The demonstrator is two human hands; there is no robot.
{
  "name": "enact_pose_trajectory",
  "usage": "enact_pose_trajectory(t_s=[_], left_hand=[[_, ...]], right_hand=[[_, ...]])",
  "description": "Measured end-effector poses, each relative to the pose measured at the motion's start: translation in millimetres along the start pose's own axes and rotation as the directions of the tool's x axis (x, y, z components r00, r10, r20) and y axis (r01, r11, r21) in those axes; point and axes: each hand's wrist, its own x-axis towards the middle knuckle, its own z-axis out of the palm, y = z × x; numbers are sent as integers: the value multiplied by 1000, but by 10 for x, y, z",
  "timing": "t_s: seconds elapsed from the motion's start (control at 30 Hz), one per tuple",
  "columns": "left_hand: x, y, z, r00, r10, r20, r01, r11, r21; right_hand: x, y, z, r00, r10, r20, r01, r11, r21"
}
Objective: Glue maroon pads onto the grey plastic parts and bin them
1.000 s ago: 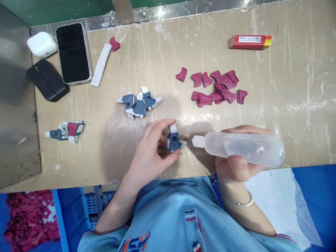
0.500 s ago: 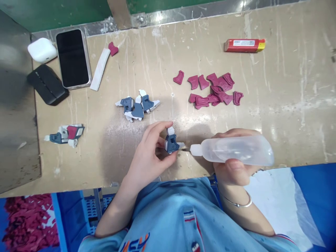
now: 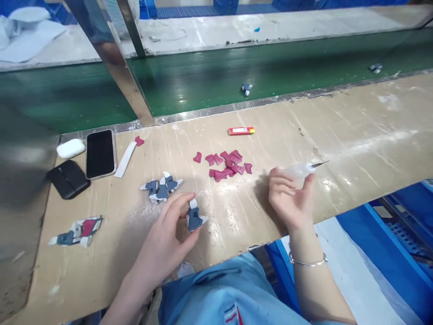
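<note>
A phone [image 3: 100, 154] lies at nine o'clock in the view. From it, a white case [image 3: 71, 148] sits at nine, a black case [image 3: 68, 179] at eight, a red lighter [image 3: 241, 131] at three.

light blue fabric shirt [image 3: 209, 293], navy-white-red striped tab [image 3: 231, 314] on front, narrow red edging [image 3: 240, 314] beside it. thin silver metal bangle [image 3: 309, 263] around right wrist [image 3: 303, 246].
</note>
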Motion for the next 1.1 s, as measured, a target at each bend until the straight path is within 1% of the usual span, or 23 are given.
enact_pose_trajectory(t_s=[0.03, 0.07, 0.1, 0.13, 0.17, 0.2, 0.27, 0.3, 0.33, 0.37, 0.43, 0.5, 0.53, 0.57, 0.63, 0.67, 0.7, 0.73, 0.77, 0.83, 0.9, 1.1], left_hand=[[2, -8, -16, 1000, 3, -6, -3, 1000, 4], [-2, -17, -16, 1000, 0, -19, 0, 1000, -2], [-14, -26, -1, 999, -13, -34, 12, 1000, -17], [-32, -34, 28, 998, -36, -47, 34, 999, -42], [-55, -41, 67, 996, -62, -58, 58, 995, -76], [-80, -47, 114, 994, -90, -66, 82, 990, -115], [-124, -54, 209, 988, -140, -70, 125, 974, -191], [-139, -56, 250, 985, -159, -69, 140, 964, -224], [-148, -57, 284, 982, -177, -65, 156, 955, -252], [-149, -56, 308, 980, -193, -52, 172, 947, -273], [-135, -50, 331, 975, -219, -22, 202, 931, -303], [-110, -40, 334, 972, -234, 4, 222, 918, -328], [-99, -35, 334, 972, -236, 10, 225, 914, -338], [-90, -29, 334, 972, -235, 8, 223, 911, -346], [-82, -18, 338, 974, -226, -1, 211, 909, -361], [-83, -13, 342, 976, -219, -6, 202, 909, -365], [-87, -9, 347, 978, -211, -8, 193, 910, -368], [-93, -5, 351, 979, -202, -5, 186, 911, -369], [-100, -3, 356, 981, -194, -3, 179, 913, -368], [-116, -3, 364, 985, -174, -6, 160, 918, -364], [-130, -8, 372, 988, -153, -28, 133, 922, -364], [-158, -17, 379, 992, -90, -84, 56, 936, -347]], right_hand=[[-15, 108, 81, 993, -92, -80, 64, 951, -301], [-13, 214, 162, 974, -182, -131, 64, 784, -617], [11, 303, 232, 953, -263, -147, 25, 556, -831], [60, 367, 286, 936, -319, -149, -37, 330, -943], [133, 400, 320, 925, -357, -132, -84, 147, -986], [222, 404, 334, 916, -386, -112, -114, 19, -993], [417, 341, 313, 904, -420, -77, -161, -168, -973], [501, 287, 289, 903, -424, -65, -181, -239, -954], [564, 230, 266, 905, -420, -62, -198, -288, -937], [598, 178, 251, 908, -414, -64, -212, -321, -923], [578, 116, 267, 914, -398, -81, -239, -367, -899], [454, 147, 362, 927, -373, -39, -196, -394, -898], [368, 204, 439, 934, -356, 16, -136, -398, -907], [274, 287, 531, 938, -330, 106, -34, -392, -919], [94, 509, 732, 918, -256, 303, 204, -352, -914], [21, 634, 825, 898, -184, 400, 330, -322, -887], [-37, 757, 904, 864, -140, 483, 430, -292, -854], [-76, 870, 962, 834, -108, 542, 501, -265, -824], [-99, 967, 999, 810, -93, 579, 545, -246, -802], [-107, 1100, 1013, 788, -99, 607, 574, -237, -784], [-94, 1158, 981, 783, -100, 614, 579, -243, -778], [-100, 1161, 922, 771, -75, 632, 601, -239, -762]])
